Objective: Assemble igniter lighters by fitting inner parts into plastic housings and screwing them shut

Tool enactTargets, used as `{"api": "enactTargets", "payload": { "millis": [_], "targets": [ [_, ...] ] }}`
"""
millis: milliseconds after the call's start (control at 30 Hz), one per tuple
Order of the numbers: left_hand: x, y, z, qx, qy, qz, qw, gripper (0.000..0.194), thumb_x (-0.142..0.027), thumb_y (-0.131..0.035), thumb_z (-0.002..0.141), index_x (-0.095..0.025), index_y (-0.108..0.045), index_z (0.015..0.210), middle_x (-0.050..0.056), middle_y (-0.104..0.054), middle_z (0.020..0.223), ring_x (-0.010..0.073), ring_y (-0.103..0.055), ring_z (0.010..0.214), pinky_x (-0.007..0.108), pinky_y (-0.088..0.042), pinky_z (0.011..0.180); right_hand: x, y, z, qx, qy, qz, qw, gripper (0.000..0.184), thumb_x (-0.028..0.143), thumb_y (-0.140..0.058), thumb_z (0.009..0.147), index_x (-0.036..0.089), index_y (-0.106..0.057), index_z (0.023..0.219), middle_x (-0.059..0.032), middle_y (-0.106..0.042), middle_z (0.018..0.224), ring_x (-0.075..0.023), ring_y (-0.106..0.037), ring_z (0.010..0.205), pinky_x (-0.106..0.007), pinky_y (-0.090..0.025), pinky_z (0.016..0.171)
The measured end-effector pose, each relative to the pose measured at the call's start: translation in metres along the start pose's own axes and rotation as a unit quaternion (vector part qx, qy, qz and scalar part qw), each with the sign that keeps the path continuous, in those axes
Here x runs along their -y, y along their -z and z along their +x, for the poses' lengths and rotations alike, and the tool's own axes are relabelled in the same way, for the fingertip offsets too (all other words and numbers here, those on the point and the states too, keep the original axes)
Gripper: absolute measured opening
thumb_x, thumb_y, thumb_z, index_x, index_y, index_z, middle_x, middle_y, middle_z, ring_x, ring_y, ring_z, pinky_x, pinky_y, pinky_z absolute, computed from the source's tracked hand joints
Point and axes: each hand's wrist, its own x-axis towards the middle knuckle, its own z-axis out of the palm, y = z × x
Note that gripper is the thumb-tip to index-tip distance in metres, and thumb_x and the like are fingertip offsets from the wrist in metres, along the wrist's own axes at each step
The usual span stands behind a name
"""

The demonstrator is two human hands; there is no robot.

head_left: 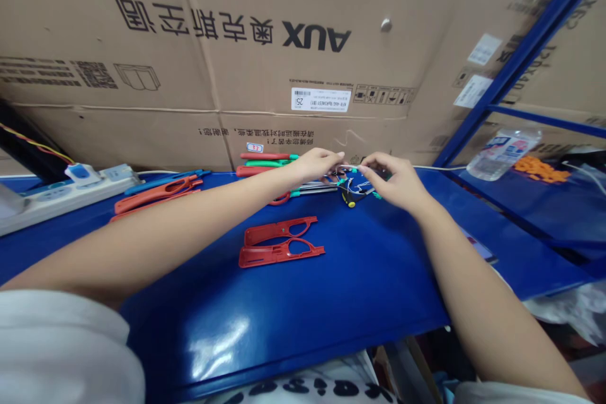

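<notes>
At the back of the blue table, my left hand (318, 164) and my right hand (392, 180) face each other, fingertips pinched. Between them runs a thin pale wire (351, 167), which both appear to grip; its ends are hidden by the fingers. Just beneath lies a tangle of white wires (355, 187) with small green pieces and a black part with a yellow end (351, 204). Closer to me, two red plastic casing halves, an upper one (262, 233) and a lower one (265, 255), lie with their hollow sides up, each with an oval opening.
Red and green long-handled lighters (262, 171) lie behind my left forearm. More orange and blue ones (151, 196) rest beside a white power strip (61, 197). A large cardboard box (265, 76) forms the back wall. On the right are a plastic bottle (502, 154) and orange pieces (542, 168).
</notes>
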Motion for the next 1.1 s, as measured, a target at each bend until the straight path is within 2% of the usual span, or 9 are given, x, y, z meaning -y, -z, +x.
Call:
{"api": "enactTargets", "payload": {
  "millis": [67,133,233,367,500,633,800,900,1100],
  "targets": [
    [0.002,0.004,-0.025,0.002,0.0,-0.03,1.0,0.041,-0.042,-0.039,0.104,-0.016,-0.069,0.114,0.011,-0.074,0.11,0.0173,-0.07,0.093,0.028,-0.058,0.075,0.008,-0.006,-0.001,0.035,0.001,0.036,0.999,0.022,0.041,-0.055,0.093,0.022,-0.064,0.086,-0.0028,-0.067,0.077,-0.0173,-0.057,0.067,-0.03,-0.045,0.066],
    [0.009,0.008,-0.053,0.007,0.003,-0.051,0.999,0.032,-0.04,-0.059,0.094,-0.017,-0.068,0.114,0.009,-0.074,0.105,0.0172,-0.07,0.089,0.03,-0.058,0.075,0.016,-0.012,-0.004,0.08,0.008,0.069,0.994,0.02,0.041,-0.057,0.093,0.023,-0.063,0.089,-0.0024,-0.066,0.078,-0.0175,-0.058,0.069,-0.031,-0.047,0.067],
    [0.021,0.01,-0.096,-0.039,0.002,-0.13,0.991,0.043,-0.029,-0.08,0.074,-0.015,-0.067,0.113,0.006,-0.073,0.096,0.0175,-0.069,0.086,0.036,-0.058,0.082,0.028,-0.018,-0.009,0.158,0.02,0.134,0.978,0.019,0.038,-0.064,0.089,0.023,-0.057,0.099,-0.0025,-0.063,0.086,-0.0183,-0.059,0.078,-0.032,-0.05,0.073],
    [0.027,0.004,-0.151,-0.133,0.006,-0.125,0.983,0.036,-0.035,-0.078,0.079,-0.016,-0.07,0.108,0.006,-0.073,0.099,0.0196,-0.07,0.091,0.039,-0.057,0.089,0.039,-0.023,-0.016,0.258,0.017,0.235,0.937,0.019,0.032,-0.062,0.091,0.022,-0.052,0.104,-0.004,-0.061,0.098,-0.0169,-0.061,0.084,-0.033,-0.052,0.078],
    [0.022,-0.001,-0.189,-0.203,-0.005,-0.07,0.977,0.035,-0.036,-0.074,0.086,-0.022,-0.069,0.117,0.001,-0.074,0.091,0.0169,-0.07,0.081,0.031,-0.058,0.079,0.049,-0.027,-0.019,0.312,-0.004,0.254,0.915,0.017,0.035,-0.06,0.094,0.02,-0.057,0.101,-0.0037,-0.061,0.094,-0.0149,-0.06,0.075,-0.03,-0.052,0.067],
    [0.021,0.0,-0.199,-0.221,-0.01,-0.013,0.975,0.023,-0.035,-0.07,0.09,-0.023,-0.073,0.11,-0.001,-0.076,0.089,0.0146,-0.069,0.075,0.026,-0.057,0.072,0.056,-0.028,-0.019,0.369,0.03,0.228,0.901,0.017,0.034,-0.059,0.094,0.018,-0.063,0.1,-0.0055,-0.064,0.099,-0.0162,-0.061,0.082,-0.029,-0.052,0.067],
    [0.037,0.001,-0.192,-0.182,-0.045,0.085,0.979,0.018,-0.032,-0.065,0.094,-0.02,-0.076,0.101,0.002,-0.077,0.095,0.0155,-0.07,0.082,0.025,-0.054,0.075,0.058,-0.028,-0.02,0.441,0.042,0.18,0.878,0.023,0.034,-0.05,0.099,0.017,-0.065,0.104,-0.0052,-0.066,0.092,-0.0149,-0.06,0.076,-0.029,-0.049,0.07],
    [0.048,0.001,-0.19,-0.141,-0.085,0.135,0.977,0.018,-0.03,-0.063,0.096,-0.019,-0.077,0.097,0.002,-0.075,0.089,0.0146,-0.068,0.08,0.025,-0.051,0.073,0.059,-0.029,-0.021,0.456,0.036,0.163,0.874,0.021,0.032,-0.053,0.097,0.017,-0.063,0.108,-0.0065,-0.068,0.099,-0.0166,-0.061,0.084,-0.029,-0.048,0.074],
    [0.057,-0.005,-0.192,-0.092,-0.086,0.152,0.98,0.018,-0.028,-0.061,0.097,-0.02,-0.077,0.1,0.002,-0.07,0.09,0.0123,-0.066,0.076,0.023,-0.05,0.069,0.06,-0.029,-0.021,0.47,0.004,0.149,0.87,0.02,0.035,-0.064,0.09,0.018,-0.058,0.099,-0.005,-0.066,0.092,-0.0165,-0.06,0.08,-0.03,-0.049,0.072]
  ]
}}
